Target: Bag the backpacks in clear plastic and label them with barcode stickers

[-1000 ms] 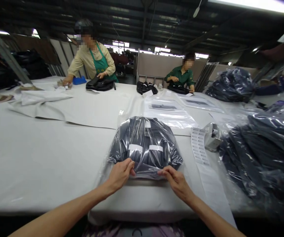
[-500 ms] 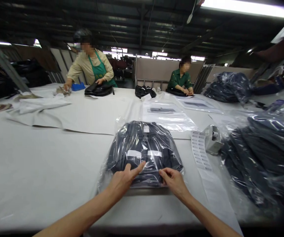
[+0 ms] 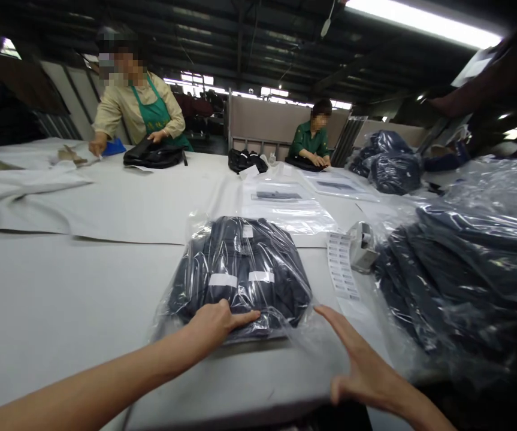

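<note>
A dark backpack in a clear plastic bag (image 3: 244, 263) lies on the white table (image 3: 60, 299), with two white strips and a small white tag showing through the plastic. My left hand (image 3: 217, 320) rests on the bag's near part, index finger stretched out over the plastic, holding nothing. Off the bag's near right corner is my right hand (image 3: 357, 359), its thumb and fingers spread wide and nothing between them. Its fingertips are beside the loose plastic edge.
A label sheet (image 3: 342, 266) and tape dispenser (image 3: 364, 246) lie right of the bag. Bagged dark goods (image 3: 469, 269) are piled at the right. Clear bags (image 3: 285, 203) lie beyond. Two people work across the table, one with a black bag (image 3: 153, 154).
My right hand has let go of the plastic, moved right and nearer, and opened. My left index finger has slid lower on the bag. The view has turned slightly right.
</note>
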Demonstrator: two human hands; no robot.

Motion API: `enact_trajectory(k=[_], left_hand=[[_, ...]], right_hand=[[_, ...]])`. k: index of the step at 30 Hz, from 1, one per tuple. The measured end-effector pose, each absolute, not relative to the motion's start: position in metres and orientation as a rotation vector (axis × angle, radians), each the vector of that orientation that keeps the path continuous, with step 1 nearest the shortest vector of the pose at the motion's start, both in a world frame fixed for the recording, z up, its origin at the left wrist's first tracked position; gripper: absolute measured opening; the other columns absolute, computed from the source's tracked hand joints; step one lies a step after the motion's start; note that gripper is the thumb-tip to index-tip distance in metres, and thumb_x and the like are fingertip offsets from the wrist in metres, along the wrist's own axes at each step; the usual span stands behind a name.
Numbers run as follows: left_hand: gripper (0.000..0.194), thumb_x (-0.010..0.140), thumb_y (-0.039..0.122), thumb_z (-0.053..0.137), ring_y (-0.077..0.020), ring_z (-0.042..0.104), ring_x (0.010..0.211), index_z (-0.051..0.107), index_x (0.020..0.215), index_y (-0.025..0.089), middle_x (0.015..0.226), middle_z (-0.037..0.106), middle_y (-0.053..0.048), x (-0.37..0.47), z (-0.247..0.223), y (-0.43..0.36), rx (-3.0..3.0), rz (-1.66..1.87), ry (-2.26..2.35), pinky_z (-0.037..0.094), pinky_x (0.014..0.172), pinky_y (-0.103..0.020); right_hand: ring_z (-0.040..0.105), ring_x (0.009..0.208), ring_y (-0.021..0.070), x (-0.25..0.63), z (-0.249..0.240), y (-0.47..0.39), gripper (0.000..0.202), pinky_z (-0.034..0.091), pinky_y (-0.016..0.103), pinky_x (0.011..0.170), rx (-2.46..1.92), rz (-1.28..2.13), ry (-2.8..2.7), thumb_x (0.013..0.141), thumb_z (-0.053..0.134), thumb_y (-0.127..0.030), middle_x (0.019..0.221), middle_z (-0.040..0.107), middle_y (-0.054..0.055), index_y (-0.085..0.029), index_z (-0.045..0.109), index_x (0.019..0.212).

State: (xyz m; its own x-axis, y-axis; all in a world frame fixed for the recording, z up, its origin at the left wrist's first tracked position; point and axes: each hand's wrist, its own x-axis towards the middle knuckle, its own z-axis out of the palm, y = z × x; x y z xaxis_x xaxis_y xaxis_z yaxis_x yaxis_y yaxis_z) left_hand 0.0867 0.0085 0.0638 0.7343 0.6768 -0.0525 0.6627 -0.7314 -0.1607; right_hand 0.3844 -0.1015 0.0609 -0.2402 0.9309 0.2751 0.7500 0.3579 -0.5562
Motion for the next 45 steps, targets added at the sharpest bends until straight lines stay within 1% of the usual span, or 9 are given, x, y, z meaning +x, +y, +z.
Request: enact_trajectory(k=[6, 13, 21, 24, 30, 34, 37, 41, 45], left_hand=[[0.075, 0.077, 0.0, 0.04, -0.0085, 0.04, 0.042, 0.032, 0.131, 0.052, 0.063, 0.03, 0.004, 0.087, 0.065, 0.011, -2.883, 0.135, -1.124, 0.045, 0.054, -0.025], [0.081, 0.075, -0.001, 0.042, -0.0097, 0.042, 0.043, 0.028, 0.131, 0.056, 0.065, 0.028, 0.004, 0.085, 0.07, 0.011, -2.902, 0.154, -1.083, 0.04, 0.048, -0.022], [0.066, 0.081, 0.007, 0.044, -0.0216, 0.06, 0.065, 0.021, 0.138, 0.032, 0.087, 0.055, -0.005, 0.063, 0.067, 0.015, -3.046, 0.06, -1.165, 0.046, 0.057, -0.029], [0.04, 0.087, 0.012, 0.039, -0.0172, 0.059, 0.068, 0.025, 0.124, 0.02, 0.083, 0.056, -0.001, 0.048, 0.069, 0.016, -3.335, -0.342, -1.236, 0.044, 0.061, -0.024], [0.026, 0.093, 0.021, 0.035, -0.0127, 0.057, 0.063, 0.03, 0.118, 0.02, 0.086, 0.056, 0.0, 0.032, 0.08, 0.015, -3.586, -0.76, -1.377, 0.046, 0.067, -0.026], [0.074, 0.082, 0.055, 0.054, -0.023, 0.057, 0.102, 0.016, 0.136, 0.023, 0.124, 0.047, -0.013, -0.023, 0.079, -0.004, -3.571, -1.129, -1.402, 0.046, 0.09, -0.038], [0.12, 0.052, 0.062, 0.077, -0.0379, 0.029, 0.128, 0.009, 0.143, 0.024, 0.14, 0.031, -0.018, -0.065, 0.056, -0.033, -3.207, -0.835, -1.179, 0.017, 0.107, -0.06], [0.07, 0.07, 0.043, 0.074, -0.032, 0.04, 0.121, 0.04, 0.13, 0.031, 0.132, 0.043, -0.013, -0.065, 0.021, -0.053, -2.699, -0.85, -1.01, 0.012, 0.104, -0.065], [0.023, 0.093, 0.028, 0.043, -0.0133, 0.056, 0.069, 0.06, 0.081, 0.018, 0.071, 0.058, -0.002, -0.043, 0.022, -0.051, -2.66, -1.449, -1.356, 0.047, 0.075, -0.027]], right_hand=[[0.065, 0.088, 0.0223, 0.391, 0.023, -0.102, 0.013, 0.044, 0.05, 0.094, -1.338, -0.025, -2.053, 0.084, 0.056, -0.028, 0.086, 0.071, 0.005, -0.023, 0.067, 0.088], [0.06, 0.065, 0.0202, 0.426, 0.047, -0.062, 0.041, 0.051, 0.034, 0.061, -1.73, 0.328, -0.849, 0.072, 0.061, -0.048, 0.071, 0.064, 0.006, -0.012, 0.064, 0.091], [0.056, 0.1, 0.0204, 0.265, 0.062, -0.018, 0.048, 0.046, 0.037, 0.089, -0.942, 0.757, -1.859, 0.08, 0.057, -0.028, 0.114, 0.057, 0.01, -0.021, 0.042, 0.125], [0.057, 0.084, 0.0174, 0.249, 0.041, 0.006, 0.063, 0.047, 0.034, 0.08, -0.998, 0.787, -2.054, 0.076, 0.064, -0.031, 0.096, 0.061, 0.005, -0.02, 0.037, 0.131], [0.051, 0.067, 0.0132, 0.254, 0.039, 0.008, 0.023, 0.039, 0.029, 0.069, -1.023, 0.668, -2.182, 0.088, 0.05, -0.032, 0.066, 0.058, -0.001, -0.021, 0.064, 0.073], [0.05, 0.069, 0.0126, 0.251, 0.038, 0.006, 0.024, 0.037, 0.027, 0.067, -1.067, 0.684, -2.142, 0.09, 0.047, -0.03, 0.068, 0.056, -0.001, -0.019, 0.057, 0.072], [0.05, 0.069, 0.0125, 0.25, 0.035, 0.007, 0.023, 0.037, 0.027, 0.067, -1.07, 0.697, -2.138, 0.091, 0.046, -0.029, 0.07, 0.055, -0.001, -0.019, 0.055, 0.072], [0.05, 0.069, 0.0125, 0.25, 0.036, 0.008, 0.024, 0.037, 0.026, 0.068, -1.072, 0.709, -2.131, 0.091, 0.047, -0.03, 0.07, 0.056, -0.001, -0.019, 0.056, 0.072], [0.051, 0.068, 0.0124, 0.252, 0.037, 0.007, 0.024, 0.037, 0.026, 0.067, -1.081, 0.724, -2.111, 0.09, 0.048, -0.032, 0.069, 0.057, -0.001, -0.02, 0.06, 0.073]])
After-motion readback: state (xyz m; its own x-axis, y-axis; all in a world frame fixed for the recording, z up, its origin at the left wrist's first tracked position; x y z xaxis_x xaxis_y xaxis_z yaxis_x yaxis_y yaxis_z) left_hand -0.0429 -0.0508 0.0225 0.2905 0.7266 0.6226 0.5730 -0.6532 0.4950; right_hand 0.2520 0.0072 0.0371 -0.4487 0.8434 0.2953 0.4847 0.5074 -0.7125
